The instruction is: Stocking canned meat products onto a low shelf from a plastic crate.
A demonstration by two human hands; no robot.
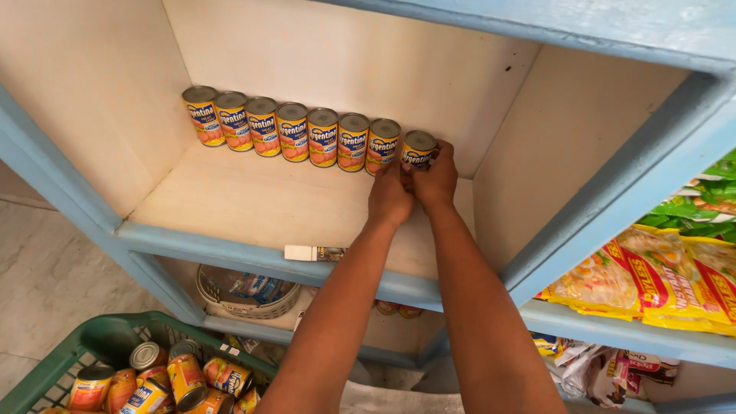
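A row of several yellow-and-blue labelled tin cans (294, 131) stands along the back wall of a cream shelf (253, 203) with a light blue front edge. Both my arms reach in to the right end of the row. My right hand (435, 179) grips the last can (418, 148), which stands upright next to the others. My left hand (389, 195) rests against the same can from the left side, its fingers closed around the can's lower part.
A green plastic basket (100, 337) at the lower left holds several more cans of the same kind. A white wicker basket (245, 299) sits on the shelf below. Yellow snack packets (652, 280) lie in the compartment to the right. A small label (313, 252) sticks to the shelf edge.
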